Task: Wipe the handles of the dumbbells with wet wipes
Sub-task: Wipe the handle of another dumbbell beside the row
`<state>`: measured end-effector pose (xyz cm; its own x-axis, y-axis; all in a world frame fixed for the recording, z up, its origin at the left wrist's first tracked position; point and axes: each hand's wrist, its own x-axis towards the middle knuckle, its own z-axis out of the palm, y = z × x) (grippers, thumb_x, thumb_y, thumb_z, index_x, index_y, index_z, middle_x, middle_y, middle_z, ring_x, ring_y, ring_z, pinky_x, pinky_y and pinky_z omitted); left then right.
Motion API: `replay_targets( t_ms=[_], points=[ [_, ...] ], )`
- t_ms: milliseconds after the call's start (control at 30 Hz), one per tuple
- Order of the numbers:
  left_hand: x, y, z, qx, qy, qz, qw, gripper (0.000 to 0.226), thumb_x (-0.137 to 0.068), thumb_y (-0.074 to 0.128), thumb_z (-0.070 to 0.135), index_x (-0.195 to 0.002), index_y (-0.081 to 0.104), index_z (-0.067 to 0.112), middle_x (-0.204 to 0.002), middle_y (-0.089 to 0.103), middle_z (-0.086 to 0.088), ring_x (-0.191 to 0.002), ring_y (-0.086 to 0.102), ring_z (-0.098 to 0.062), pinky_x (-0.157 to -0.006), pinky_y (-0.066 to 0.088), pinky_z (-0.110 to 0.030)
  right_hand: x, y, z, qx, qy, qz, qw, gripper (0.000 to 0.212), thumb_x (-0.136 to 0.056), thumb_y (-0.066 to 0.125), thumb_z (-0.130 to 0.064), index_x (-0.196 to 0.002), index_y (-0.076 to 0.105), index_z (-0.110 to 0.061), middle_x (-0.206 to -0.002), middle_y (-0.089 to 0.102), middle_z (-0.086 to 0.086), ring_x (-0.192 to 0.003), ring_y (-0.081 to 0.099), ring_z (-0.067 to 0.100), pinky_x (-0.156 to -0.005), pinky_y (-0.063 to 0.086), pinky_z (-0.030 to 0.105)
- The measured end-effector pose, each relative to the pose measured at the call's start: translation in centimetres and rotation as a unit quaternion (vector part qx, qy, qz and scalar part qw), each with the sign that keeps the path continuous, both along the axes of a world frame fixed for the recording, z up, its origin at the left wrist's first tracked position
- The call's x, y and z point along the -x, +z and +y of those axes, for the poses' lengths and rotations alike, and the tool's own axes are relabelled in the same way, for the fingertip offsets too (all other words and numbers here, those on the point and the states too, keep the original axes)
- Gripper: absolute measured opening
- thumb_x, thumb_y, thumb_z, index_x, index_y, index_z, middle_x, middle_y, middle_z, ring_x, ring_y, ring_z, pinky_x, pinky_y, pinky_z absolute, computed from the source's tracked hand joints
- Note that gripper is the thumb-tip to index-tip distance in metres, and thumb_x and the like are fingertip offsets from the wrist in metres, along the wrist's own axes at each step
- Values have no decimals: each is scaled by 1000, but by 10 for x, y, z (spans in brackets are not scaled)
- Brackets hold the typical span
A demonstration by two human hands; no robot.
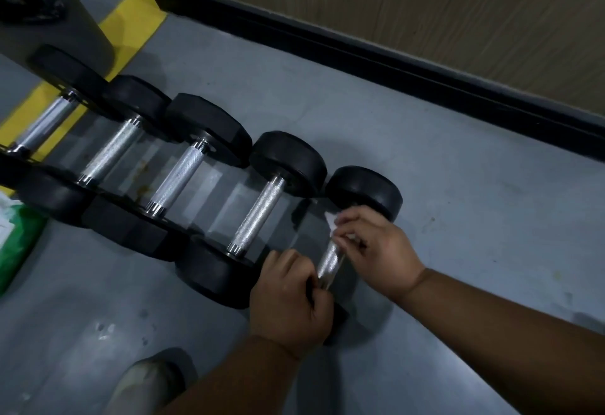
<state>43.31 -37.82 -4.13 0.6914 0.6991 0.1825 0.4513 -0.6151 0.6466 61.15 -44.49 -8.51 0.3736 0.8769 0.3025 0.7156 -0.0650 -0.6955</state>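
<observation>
Head view: your right hand pinches a white wipe against the handle of the rightmost dumbbell on the grey floor. Your left hand grips its near end. Four more dumbbells lie alongside, left.

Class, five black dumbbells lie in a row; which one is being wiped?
The rightmost black dumbbell: the right hand presses a white wipe on its knurled steel handle; the left hand holds its near end.
</observation>
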Motion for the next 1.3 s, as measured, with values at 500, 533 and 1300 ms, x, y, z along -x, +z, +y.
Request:
replay_targets(
  t_ms=[500, 533, 1300],
  points=[
    [0, -1, 1, -1, -8, -4, 1000, 7, -66, 48, 17, -65, 43, 13, -71, 44, -3, -69, 42, -29, -58, 37, -47, 29, -3, -17, 20, 186, 4, 982, 19, -98, 61, -22, -107, 75, -12, -109, 70, 3, -94, 67, 15, -87, 53, 23],
    [0, -1, 1, 0, -7, -4, 1000, 7, -66, 48, 17, -65, 43, 13, -71, 44, -3, -70, 43, -29, -58, 37, -47, 21, -3, -13, 15, 183, -18, 983, 20, -99, 61, -24, -107, 76, -13, -110, 70, 2, -95, 68, 14, -85, 54, 24],
    [0, -2, 2, -7, -7, 5, 1000, 6, -66, 48, 16, -65, 43, 14, -72, 44, -3, -71, 44, -31, -58, 38, -48, 5, -5, -14, -28, 117, -11, 993, 19, -92, 73, -19, -110, 78, -18, -119, 72, -9, -107, 69, 2, -93, 56, 25]
  ],
)
